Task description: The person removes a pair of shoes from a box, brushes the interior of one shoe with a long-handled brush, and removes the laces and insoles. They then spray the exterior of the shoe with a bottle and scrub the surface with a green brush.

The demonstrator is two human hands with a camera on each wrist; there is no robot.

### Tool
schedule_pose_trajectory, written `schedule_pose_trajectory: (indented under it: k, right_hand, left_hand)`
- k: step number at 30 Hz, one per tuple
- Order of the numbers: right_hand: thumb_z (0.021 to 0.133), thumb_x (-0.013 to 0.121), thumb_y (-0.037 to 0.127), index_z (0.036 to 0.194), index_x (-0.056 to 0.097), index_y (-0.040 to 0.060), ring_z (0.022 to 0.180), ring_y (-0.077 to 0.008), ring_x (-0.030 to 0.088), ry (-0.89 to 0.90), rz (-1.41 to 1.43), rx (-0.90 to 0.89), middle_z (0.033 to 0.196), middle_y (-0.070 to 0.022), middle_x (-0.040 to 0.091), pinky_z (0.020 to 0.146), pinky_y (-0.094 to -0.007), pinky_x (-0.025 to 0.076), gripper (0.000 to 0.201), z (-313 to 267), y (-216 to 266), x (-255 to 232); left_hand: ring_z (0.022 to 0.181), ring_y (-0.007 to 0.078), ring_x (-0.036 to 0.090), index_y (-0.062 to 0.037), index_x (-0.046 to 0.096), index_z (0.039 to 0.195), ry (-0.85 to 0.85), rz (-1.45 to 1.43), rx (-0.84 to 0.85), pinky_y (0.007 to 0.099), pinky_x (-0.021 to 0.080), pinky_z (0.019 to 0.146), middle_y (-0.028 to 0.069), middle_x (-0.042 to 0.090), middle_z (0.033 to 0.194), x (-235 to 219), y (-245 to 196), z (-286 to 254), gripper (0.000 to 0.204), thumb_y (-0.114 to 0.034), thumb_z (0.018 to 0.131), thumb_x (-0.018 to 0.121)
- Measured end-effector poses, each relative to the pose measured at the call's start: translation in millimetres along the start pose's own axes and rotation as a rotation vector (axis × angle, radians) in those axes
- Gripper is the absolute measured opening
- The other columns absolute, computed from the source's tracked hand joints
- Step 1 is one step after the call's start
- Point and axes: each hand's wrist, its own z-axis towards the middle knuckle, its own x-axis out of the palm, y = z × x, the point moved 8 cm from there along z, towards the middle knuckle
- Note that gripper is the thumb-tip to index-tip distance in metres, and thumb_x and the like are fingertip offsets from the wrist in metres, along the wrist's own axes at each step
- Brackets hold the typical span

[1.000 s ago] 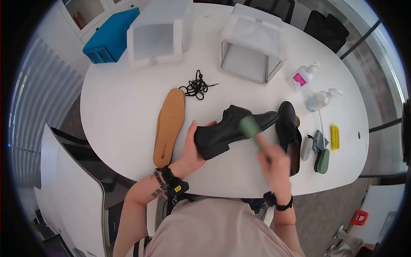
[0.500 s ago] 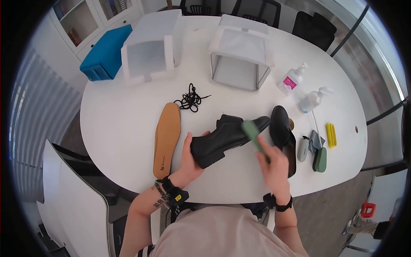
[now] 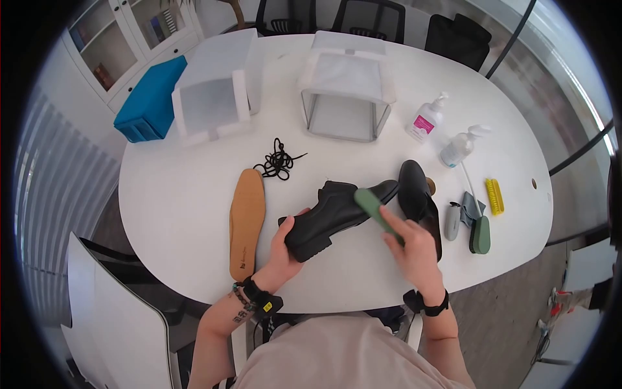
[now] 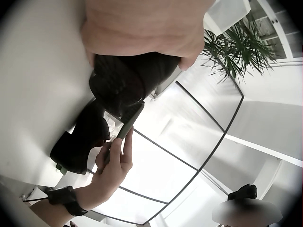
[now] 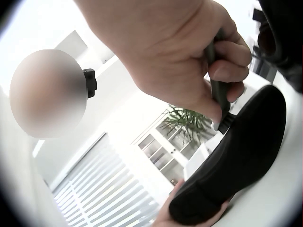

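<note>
The left hand (image 3: pixel 280 259) grips a black shoe (image 3: pixel 321 223) by its heel end, toe pointing right. In the right hand (image 3: pixel 418 256) is a green-backed brush (image 3: pixel 376 211), its head at the upper of the shoe near the toe. The right wrist view shows dark bristles against the shoe (image 5: pixel 236 156), with fingers curled round the handle. A second black shoe (image 3: pixel 413 188) rests on the table just right of the held one. Left of the left hand lies a tan insole (image 3: pixel 247 220), and above it a tangled black lace (image 3: pixel 277 162).
Toward the far side stand a blue case (image 3: pixel 152 97) and two whitish boxes, one left (image 3: pixel 207 104) and one centre (image 3: pixel 346 117). On the right are two pump bottles (image 3: pixel 424 121), a yellow brush (image 3: pixel 494 196), a grey cloth (image 3: pixel 471 206) and another green brush (image 3: pixel 480 235).
The head view has shifted, showing more of the far side. The right hand's brush has moved slightly over the shoe near the toe; the left hand keeps its grip on the heel.
</note>
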Motion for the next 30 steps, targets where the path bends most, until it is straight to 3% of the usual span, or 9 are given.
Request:
schedule_pose_trajectory:
  k: [5, 8, 16, 20, 22, 24, 26, 28, 30]
  right_hand:
    - [0.097, 0.076, 0.013, 0.153, 0.066, 0.0204, 0.074, -0.0406, 0.066, -0.111, -0.091, 0.219, 0.081, -0.0197, 0.063, 0.070, -0.0508, 0.053, 0.058, 18, -49, -14]
    - [0.098, 0.075, 0.013, 0.154, 0.066, 0.0191, 0.076, -0.0415, 0.067, -0.108, -0.032, 0.024, 0.081, -0.0203, 0.063, 0.069, -0.0514, 0.053, 0.057, 7, -24, -6]
    - [0.098, 0.076, 0.014, 0.155, 0.065, 0.0191, 0.077, -0.0436, 0.066, -0.138, -0.027, 0.140, 0.083, -0.0215, 0.064, 0.072, -0.0525, 0.053, 0.058, 0, -30, -14]
    - [0.098, 0.076, 0.016, 0.154, 0.066, 0.0222, 0.079, -0.0425, 0.067, 0.035, 0.019, 0.112, 0.082, -0.0208, 0.064, 0.071, -0.0517, 0.053, 0.057, -8, 2, -2]
    - [0.099, 0.076, 0.016, 0.155, 0.065, 0.0225, 0.077, -0.0417, 0.066, -0.063, -0.033, 0.055, 0.080, -0.0197, 0.063, 0.070, -0.0507, 0.053, 0.058, 1, -19, -2]
    - [0.099, 0.077, 0.016, 0.155, 0.066, 0.0231, 0.074, -0.0410, 0.065, -0.131, -0.066, 0.250, 0.079, -0.0185, 0.062, 0.069, -0.0505, 0.052, 0.058, 7, -42, -10]
    - [0.100, 0.076, 0.015, 0.155, 0.065, 0.0208, 0.072, -0.0397, 0.063, -0.156, -0.040, 0.126, 0.078, -0.0184, 0.061, 0.068, -0.0504, 0.051, 0.057, 2, -26, -10]
    - [0.101, 0.074, 0.013, 0.155, 0.065, 0.0167, 0.073, -0.0392, 0.063, 0.053, 0.055, 0.106, 0.079, -0.0197, 0.062, 0.069, -0.0504, 0.050, 0.054, -4, 1, 1]
    - [0.102, 0.073, 0.013, 0.155, 0.064, 0.0170, 0.074, -0.0394, 0.063, 0.036, 0.024, 0.112, 0.079, -0.0200, 0.062, 0.069, -0.0498, 0.050, 0.055, -2, -12, 3]
  left_hand:
    - [0.143, 0.0275, 0.059, -0.0045, 0.048, 0.163, -0.011, 0.007, 0.003, 0.0451, 0.049, 0.121, 0.0146, 0.058, 0.159, 3, 0, -2, 0.071, -0.051, 0.111, 0.062]
    - [0.143, 0.0273, 0.059, -0.0041, 0.048, 0.163, -0.008, 0.001, 0.008, 0.0451, 0.049, 0.121, 0.0145, 0.058, 0.159, 2, -1, -2, 0.073, -0.053, 0.110, 0.062]
    - [0.147, 0.0272, 0.056, -0.0051, 0.040, 0.169, 0.076, -0.008, 0.017, 0.0445, 0.046, 0.123, 0.0142, 0.053, 0.164, 7, -1, -3, 0.077, -0.051, 0.111, 0.061]
    - [0.148, 0.0270, 0.055, -0.0051, 0.038, 0.169, 0.056, 0.020, 0.019, 0.0448, 0.045, 0.124, 0.0139, 0.052, 0.165, 9, -2, -5, 0.075, -0.049, 0.112, 0.060]
    - [0.147, 0.0270, 0.056, -0.0049, 0.039, 0.169, 0.030, 0.028, 0.008, 0.0446, 0.046, 0.123, 0.0138, 0.053, 0.164, 10, -2, -6, 0.073, -0.046, 0.112, 0.060]
    - [0.146, 0.0268, 0.056, -0.0048, 0.040, 0.169, 0.030, 0.022, 0.002, 0.0445, 0.047, 0.123, 0.0139, 0.054, 0.163, 7, -1, -6, 0.072, -0.044, 0.112, 0.060]
    - [0.146, 0.0267, 0.057, -0.0047, 0.040, 0.168, 0.032, 0.017, 0.003, 0.0444, 0.047, 0.122, 0.0139, 0.055, 0.162, 7, -3, -4, 0.071, -0.043, 0.111, 0.060]
    - [0.143, 0.0278, 0.060, -0.0035, 0.047, 0.164, 0.010, 0.000, 0.013, 0.0440, 0.049, 0.120, 0.0155, 0.059, 0.160, 6, -3, -4, 0.071, -0.044, 0.109, 0.063]
    - [0.144, 0.0273, 0.059, -0.0039, 0.045, 0.165, 0.023, 0.004, 0.008, 0.0443, 0.050, 0.119, 0.0149, 0.057, 0.160, 9, -5, -5, 0.071, -0.043, 0.109, 0.062]
